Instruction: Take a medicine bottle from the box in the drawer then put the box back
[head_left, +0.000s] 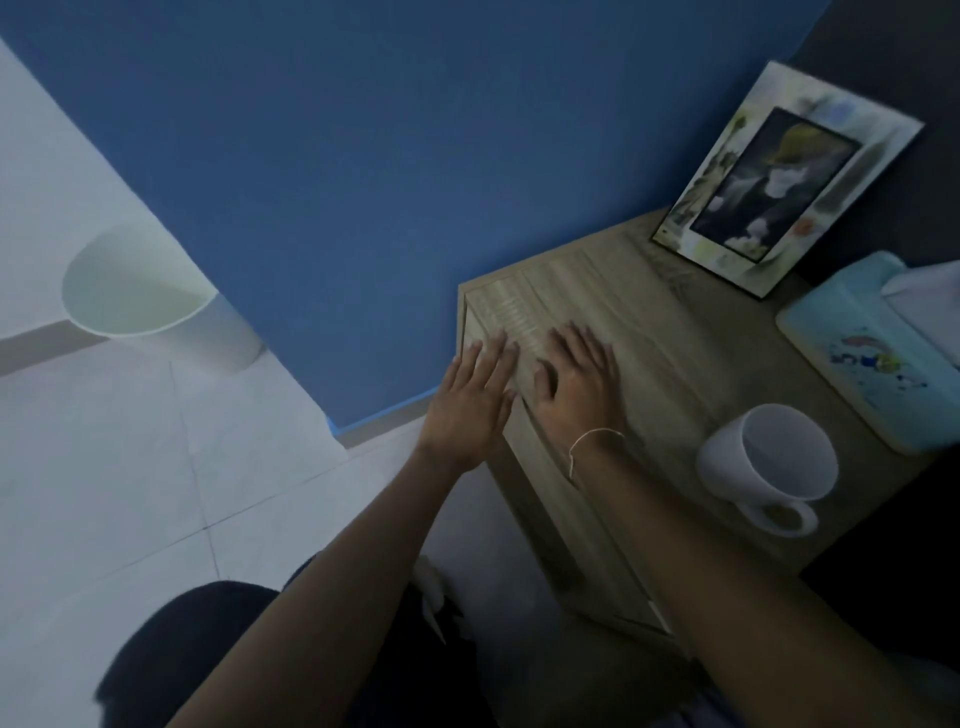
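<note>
A wooden bedside cabinet (649, 322) stands against the blue wall. My left hand (470, 402) lies flat with fingers spread at the cabinet's top front edge, over its drawer front (540, 499). My right hand (579, 379) rests flat on the cabinet top just beside it, fingers apart. A thin string bracelet circles my right wrist. The drawer looks closed. No box or medicine bottle is in sight.
On the cabinet top stand a white mug (769, 462), a picture frame (779, 176) leaning at the back, and a light blue tissue box (878, 353) at the right. A white waste bin (156, 301) sits on the tiled floor at the left.
</note>
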